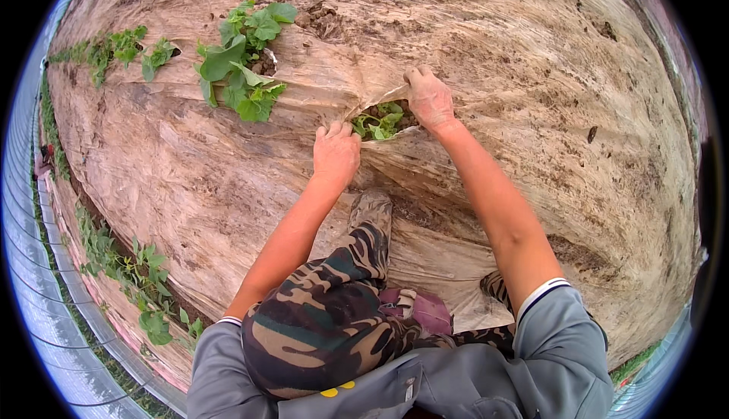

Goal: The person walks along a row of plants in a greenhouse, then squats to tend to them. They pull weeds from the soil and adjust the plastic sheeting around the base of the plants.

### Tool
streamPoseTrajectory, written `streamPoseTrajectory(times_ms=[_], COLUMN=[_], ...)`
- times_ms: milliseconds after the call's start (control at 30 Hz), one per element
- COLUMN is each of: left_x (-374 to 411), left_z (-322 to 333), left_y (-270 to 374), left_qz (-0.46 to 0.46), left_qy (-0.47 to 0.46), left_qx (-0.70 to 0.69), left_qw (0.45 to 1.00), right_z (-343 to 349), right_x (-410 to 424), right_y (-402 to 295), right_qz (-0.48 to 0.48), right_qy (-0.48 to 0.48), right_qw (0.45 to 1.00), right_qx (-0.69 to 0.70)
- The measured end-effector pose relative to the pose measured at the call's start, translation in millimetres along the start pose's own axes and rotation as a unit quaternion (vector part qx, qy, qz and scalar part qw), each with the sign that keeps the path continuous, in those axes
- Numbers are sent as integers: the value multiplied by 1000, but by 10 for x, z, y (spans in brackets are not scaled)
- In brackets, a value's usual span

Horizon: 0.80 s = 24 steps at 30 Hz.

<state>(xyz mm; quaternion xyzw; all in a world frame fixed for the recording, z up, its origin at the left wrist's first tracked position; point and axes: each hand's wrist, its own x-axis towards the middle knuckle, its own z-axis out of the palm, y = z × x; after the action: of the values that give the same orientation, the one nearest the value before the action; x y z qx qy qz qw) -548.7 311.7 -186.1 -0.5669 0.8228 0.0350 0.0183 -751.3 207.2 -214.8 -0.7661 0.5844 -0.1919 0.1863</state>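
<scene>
Dirt-stained plastic mulch film (512, 105) covers the soil before me. A long hole in it shows dark earth and a small green seedling (383, 125) inside. My left hand (337, 151) pinches the film at the hole's left end, close beside the leaves. At the far right end, my right hand (428, 99) grips the lifted edge, fingertips curled over it. Between both hands the film's edge is drawn into a raised fold. The seedling sits low in the opening, partly beneath this fold.
A larger leafy plant (245, 60) grows from another hole to the left, with smaller plants (122, 48) beyond it. More vines (136, 282) line a furrow at lower left. My shoe (371, 208) rests on the film below my left hand. Greenhouse sheeting (40, 305) curves along the left.
</scene>
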Motion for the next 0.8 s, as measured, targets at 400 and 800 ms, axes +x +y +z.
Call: streamPoseTrajectory(times_ms=[400,800], left_x=[141,57], left_z=[-67,-71], left_y=[-145,-142], left_qz=[-5,-36], left_qy=[47,17], left_qx=[-37,-88], left_qw=[998,995], right_z=[141,386], right_x=[-247,-49], right_y=[-329,-558], right_qz=[92,-1], right_qy=[-150,-299], right_qw=[984,953], right_qx=[-7,59])
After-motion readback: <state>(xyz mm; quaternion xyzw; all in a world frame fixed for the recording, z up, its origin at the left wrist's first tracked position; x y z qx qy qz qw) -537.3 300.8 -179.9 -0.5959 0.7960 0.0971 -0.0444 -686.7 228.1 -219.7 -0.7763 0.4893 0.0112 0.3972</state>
